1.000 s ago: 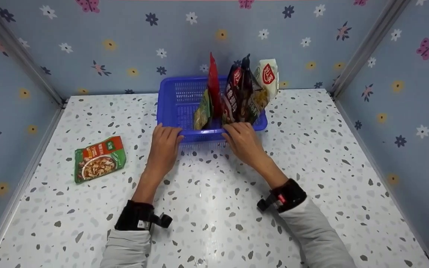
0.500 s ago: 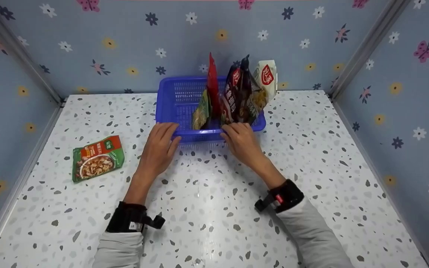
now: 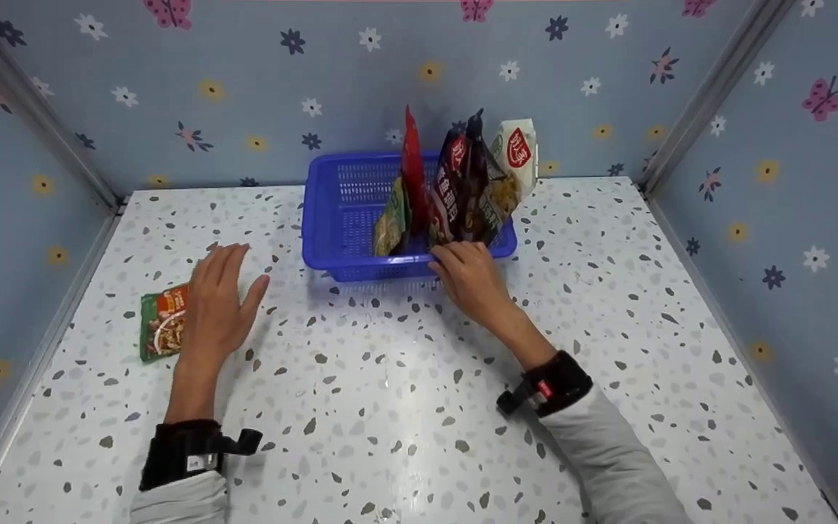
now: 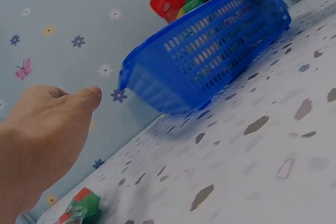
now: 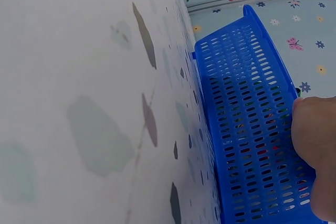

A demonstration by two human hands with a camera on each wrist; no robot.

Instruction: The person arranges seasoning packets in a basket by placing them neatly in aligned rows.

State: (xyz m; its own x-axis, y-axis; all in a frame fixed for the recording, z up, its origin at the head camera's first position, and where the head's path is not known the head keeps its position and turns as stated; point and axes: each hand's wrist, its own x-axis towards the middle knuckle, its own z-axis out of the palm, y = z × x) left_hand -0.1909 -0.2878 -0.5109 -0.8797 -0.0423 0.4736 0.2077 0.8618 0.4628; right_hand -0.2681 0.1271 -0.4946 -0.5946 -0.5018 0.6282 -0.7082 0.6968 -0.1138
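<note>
A blue plastic basket [image 3: 317, 218] stands against the back wall with several upright food pouches in it. My right hand [image 3: 471, 280] grips its front rim, fingers over the edge and thumb on the near side. Above the green and red food pouch [image 3: 161, 327] at the left is my left hand [image 3: 217, 306], its fingers extended and the thumb spread. It hides the right part of that pouch. The left wrist view has a gap between this hand [image 4: 52, 135] and the pouch [image 4: 86, 205] below.
Inside the basket, a small green-yellow pouch [image 3: 390, 222], a red pouch [image 3: 413, 175], dark pouches [image 3: 455, 182] and a white-topped pouch [image 3: 521, 153] lean toward the right side. Flower-patterned walls [image 3: 361, 73] close off the back and both sides of the speckled table [image 3: 404, 393].
My left hand has let go of the basket's front rim and moved left, over the green and red pouch. The right hand stays on the rim.
</note>
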